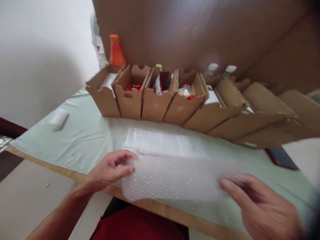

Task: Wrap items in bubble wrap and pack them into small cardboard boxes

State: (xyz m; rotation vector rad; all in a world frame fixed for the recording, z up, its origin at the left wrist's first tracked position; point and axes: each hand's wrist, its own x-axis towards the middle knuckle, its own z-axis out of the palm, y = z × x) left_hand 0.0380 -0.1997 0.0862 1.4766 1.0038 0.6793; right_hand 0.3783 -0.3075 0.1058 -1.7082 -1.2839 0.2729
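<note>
A sheet of clear bubble wrap [172, 176] is stretched sideways between my two hands, over the near edge of the table. My left hand [112, 168] pinches its left end between thumb and fingers. At the other end my right hand [260, 200] grips it, slightly smeared by motion, with the thumb on top. Just behind lies another piece of bubble wrap [162, 141], flat on the pale green cloth and partly covered by the held sheet.
Several cardboard bins [155, 105] with packets inside stand in a row across the back. Behind them are an orange bottle [117, 51] and white-capped bottles [212, 69]. A white roll [59, 119] lies at left, a dark phone [281, 158] at right. The table's wooden edge [62, 171] runs along the front.
</note>
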